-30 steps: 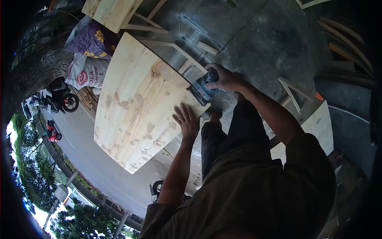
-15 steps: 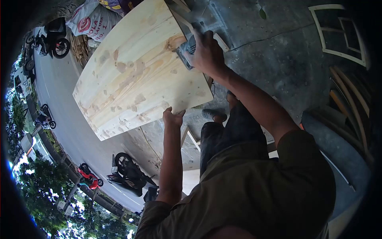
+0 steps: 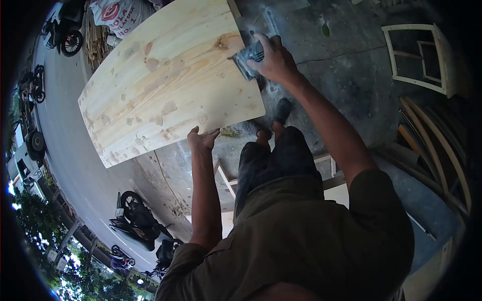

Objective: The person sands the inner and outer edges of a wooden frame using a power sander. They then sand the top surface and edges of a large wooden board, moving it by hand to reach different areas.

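A large pale wooden panel [image 3: 170,85] with brownish patches and a curved far edge lies in front of me. My right hand [image 3: 276,60] is wrapped round a dusty grey-blue power sander [image 3: 248,59], which sits at the panel's right edge and partly overhangs it. On the near edge, my left hand [image 3: 203,139] grips the panel, its thumb and fingertips showing at the rim and the rest of the fingers hidden beneath.
Wooden frames [image 3: 438,55] and curved strips [image 3: 434,145] lie at the right. A white sack [image 3: 120,16] sits beyond the panel. Parked motorcycles [image 3: 138,218] and a road [image 3: 80,150] are at the left. My feet stand on the concrete floor [image 3: 346,85].
The view has shifted. My right hand and the sander have moved outward over the panel's right edge. My left hand still holds the near edge. One of my shoes shows more fully.
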A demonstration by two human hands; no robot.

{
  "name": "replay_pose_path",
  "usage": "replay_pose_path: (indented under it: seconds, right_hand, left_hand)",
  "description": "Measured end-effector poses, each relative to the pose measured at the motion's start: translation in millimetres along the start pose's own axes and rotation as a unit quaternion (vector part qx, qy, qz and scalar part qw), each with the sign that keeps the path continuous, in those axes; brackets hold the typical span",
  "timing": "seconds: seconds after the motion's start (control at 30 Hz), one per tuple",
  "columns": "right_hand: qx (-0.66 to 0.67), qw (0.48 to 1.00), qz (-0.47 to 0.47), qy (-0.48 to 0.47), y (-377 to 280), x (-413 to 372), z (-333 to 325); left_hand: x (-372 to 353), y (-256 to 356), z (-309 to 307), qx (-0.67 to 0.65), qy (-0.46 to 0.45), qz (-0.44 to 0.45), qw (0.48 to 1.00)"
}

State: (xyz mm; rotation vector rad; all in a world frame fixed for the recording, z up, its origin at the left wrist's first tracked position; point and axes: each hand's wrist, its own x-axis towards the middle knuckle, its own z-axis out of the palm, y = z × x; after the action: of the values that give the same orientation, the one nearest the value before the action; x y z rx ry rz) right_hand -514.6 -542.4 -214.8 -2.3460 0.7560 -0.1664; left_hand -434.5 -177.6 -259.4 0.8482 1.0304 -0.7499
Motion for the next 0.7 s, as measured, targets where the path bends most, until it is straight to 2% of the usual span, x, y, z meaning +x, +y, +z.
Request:
replay_pose_path:
  seconds: [0.03, 0.07, 0.1, 0.13, 0.17, 0.27, 0.33, 0.37, 0.43, 0.53, 0.57, 0.7]
  right_hand:
    - [0.024, 0.999, -0.018, 0.033, 3.2, -36.8, 5.6]
    - [0.041, 0.999, 0.014, 0.023, -6.9, -73.4, -0.4]
    - [0.042, 0.999, 0.025, 0.019, -9.8, -107.4, 1.0]
    - [0.039, 0.999, 0.025, 0.013, -15.0, -138.5, -1.2]
    - [0.029, 0.999, 0.034, 0.002, -21.3, -164.0, -0.4]
    - [-0.037, 0.999, -0.003, 0.010, -34.7, -190.1, 5.4]
    - [-0.056, 0.998, -0.017, 0.022, -43.6, -169.3, 10.1]
    - [-0.017, 0.999, 0.029, 0.019, -47.1, -146.0, 11.2]
    - [-0.010, 0.998, 0.048, 0.041, -43.1, -89.7, 11.5]
    - [0.012, 0.996, 0.062, 0.068, -39.1, 6.4, 2.4]
    - [0.013, 0.996, 0.061, 0.068, -35.9, 37.5, 2.4]
    - [0.037, 0.995, 0.079, 0.054, -25.2, 157.4, -4.5]
  left_hand:
    - [-5.5, 16.1, -3.0, 0.080, 0.029, 0.114, 0.990]
    - [-5.7, 30.3, -1.0, 0.155, 0.057, 0.228, 0.960]
    - [6.2, 44.0, 2.2, 0.275, 0.101, 0.332, 0.897]
    - [22.1, 55.7, 2.6, 0.385, 0.145, 0.426, 0.806]
    - [34.7, 59.4, 7.5, 0.481, 0.188, 0.507, 0.690]
    - [74.9, 43.2, 79.5, 0.681, 0.157, 0.458, 0.549]
    - [73.8, 14.4, 156.1, 0.715, 0.174, 0.390, 0.553]
    - [86.6, 1.9, 179.3, 0.678, 0.213, 0.398, 0.581]
    - [111.9, -16.4, 211.1, 0.598, 0.290, 0.403, 0.629]
    - [125.4, -28.6, 229.2, 0.588, 0.375, 0.402, 0.593]
    - [123.4, -29.6, 234.6, 0.600, 0.390, 0.375, 0.589]
    - [128.0, -32.8, 233.5, 0.601, 0.419, 0.364, 0.575]
